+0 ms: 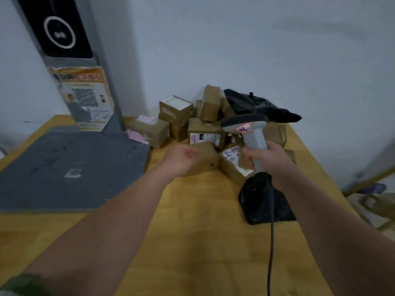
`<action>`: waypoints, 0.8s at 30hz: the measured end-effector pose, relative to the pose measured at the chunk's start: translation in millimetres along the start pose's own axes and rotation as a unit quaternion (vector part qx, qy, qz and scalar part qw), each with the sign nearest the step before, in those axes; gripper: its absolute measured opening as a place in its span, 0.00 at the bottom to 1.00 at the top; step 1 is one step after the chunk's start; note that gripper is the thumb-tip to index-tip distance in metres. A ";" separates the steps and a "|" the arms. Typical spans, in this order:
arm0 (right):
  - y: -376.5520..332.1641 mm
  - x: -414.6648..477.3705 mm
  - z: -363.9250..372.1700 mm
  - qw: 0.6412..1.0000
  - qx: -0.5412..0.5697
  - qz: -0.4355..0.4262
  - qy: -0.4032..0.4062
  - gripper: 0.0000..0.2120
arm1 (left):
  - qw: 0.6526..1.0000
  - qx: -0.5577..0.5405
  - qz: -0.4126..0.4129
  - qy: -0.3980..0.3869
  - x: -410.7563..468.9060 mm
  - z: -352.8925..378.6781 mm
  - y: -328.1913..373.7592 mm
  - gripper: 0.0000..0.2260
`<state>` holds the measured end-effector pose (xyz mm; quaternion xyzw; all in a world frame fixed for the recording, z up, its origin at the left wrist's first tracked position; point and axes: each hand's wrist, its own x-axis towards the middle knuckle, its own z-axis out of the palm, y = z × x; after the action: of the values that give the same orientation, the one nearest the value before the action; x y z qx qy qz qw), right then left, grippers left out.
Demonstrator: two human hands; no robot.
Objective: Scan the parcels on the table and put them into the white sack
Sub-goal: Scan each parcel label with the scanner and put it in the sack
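Two bare forearms point(132, 221) reach out from the bottom edge, with a bit of green sleeve point(19, 283) at the lower left corner. They stretch over a yellow wooden counter point(192, 242) with visible grain.

The left hand point(181, 159) grips a small brown cardboard parcel point(206, 160), its fingers curled round the left end and the thumb on top. The parcel sits on the counter at the near edge of the pile point(188, 120), its long axis running roughly left to right. The view is too blurred to show any label on it.

The right hand point(265, 157) has its fingers wrapped tight round the grey plastic handle of the scanner point(248, 127). The handle stands nearly upright and leans a little left. The dark-topped head lies crosswise with its nose to the left, over the pile. A dark cable point(271, 242) runs from the handle toward the camera, past a black stand point(277, 206).

The pile is taped brown boxes, some with white or pink labels, against a white wall point(256, 50), with a crumpled black bag point(254, 103) behind. At left lies a flat grey mat point(64, 167) below a grey post point(85, 92).
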<state>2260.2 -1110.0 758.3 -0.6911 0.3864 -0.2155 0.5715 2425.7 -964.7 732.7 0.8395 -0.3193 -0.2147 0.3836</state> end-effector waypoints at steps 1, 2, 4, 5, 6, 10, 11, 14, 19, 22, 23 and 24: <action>-1.3 7.6 -10.0 1.000 0.004 -0.006 0.000 0.10 | 1.000 0.007 0.002 0.000 9.0 9.3 9.9 0.14; -2.3 15.2 -19.6 1.000 0.006 -0.012 0.005 0.09 | 1.000 0.013 0.003 0.000 18.2 17.7 18.7 0.15; -2.5 30.8 -38.2 0.999 0.012 -0.026 0.025 0.09 | 1.000 0.014 0.002 -0.004 36.4 34.1 35.5 0.17; -1.7 39.0 -46.9 0.999 0.018 -0.029 0.034 0.09 | 1.000 0.009 0.005 -0.007 45.1 42.2 44.2 0.18; 0.8 47.7 -55.3 0.998 0.026 -0.029 0.043 0.10 | 1.000 0.003 0.010 -0.010 53.2 51.0 53.4 0.21; 17.5 74.1 -82.7 0.995 0.047 -0.013 0.084 0.15 | 0.999 0.004 0.035 -0.024 75.8 90.7 92.4 0.29; 22.6 79.1 -87.7 0.994 0.061 -0.003 0.089 0.15 | 0.999 0.012 0.037 -0.028 80.4 101.0 99.9 0.30; 35.0 89.6 -96.7 0.988 0.134 0.047 0.061 0.13 | 0.998 0.031 0.038 -0.034 92.5 127.3 112.8 0.33; 40.0 93.3 -92.5 0.970 0.226 0.087 0.003 0.14 | 1.000 0.009 -0.005 0.025 99.4 143.9 112.6 0.40; 35.7 87.1 -80.4 0.952 0.288 0.085 -0.053 0.16 | 0.993 -0.038 -0.062 0.092 95.7 134.1 98.8 0.47; 33.9 84.6 -74.3 0.948 0.298 0.083 -0.073 0.18 | 0.991 -0.048 -0.079 0.095 92.8 129.3 93.3 0.49; 31.8 81.6 -67.2 0.946 0.300 0.081 -0.095 0.19 | 0.989 -0.057 -0.095 0.097 88.9 123.6 86.5 0.51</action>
<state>2251.1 -1217.1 733.1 -0.4709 0.3029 -0.2080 0.8020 2381.3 -1133.0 714.2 0.8599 -0.1865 -0.1860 0.4372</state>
